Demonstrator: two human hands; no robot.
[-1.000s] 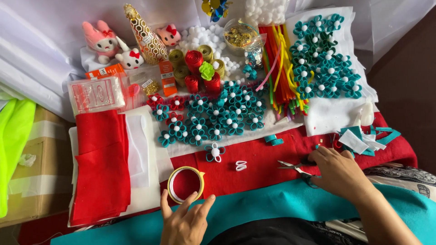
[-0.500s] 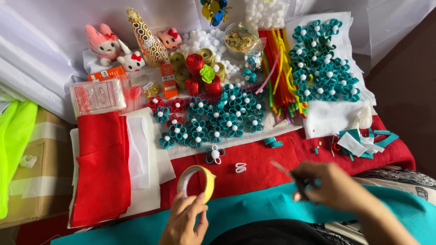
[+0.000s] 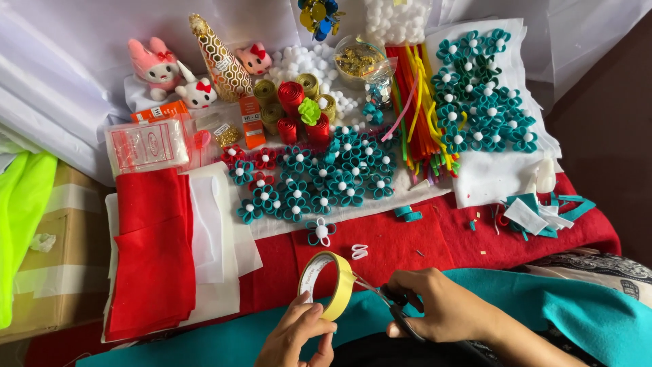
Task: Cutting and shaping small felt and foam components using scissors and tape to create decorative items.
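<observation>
Pointing left toward tape roll (image 3: 327, 293): scissors (image 3: 380, 293)

We count one roll of yellow tape (image 3: 328, 292) pinched in our left hand (image 3: 295, 336), and one pair of scissors (image 3: 390, 302) in our right hand (image 3: 441, 309), blades touching the roll. Just beyond our fingertips lie one lone teal felt flower (image 3: 320, 231) and one small white loop (image 3: 359, 251). Farther out from the fingers we see three plush toys (image 3: 197, 92), two pink and one white, one gold patterned cone (image 3: 221, 64), two stacks of red felt (image 3: 153, 251), and two spreads of teal flowers (image 3: 326, 180), too many and too overlapped to count singly.
</observation>
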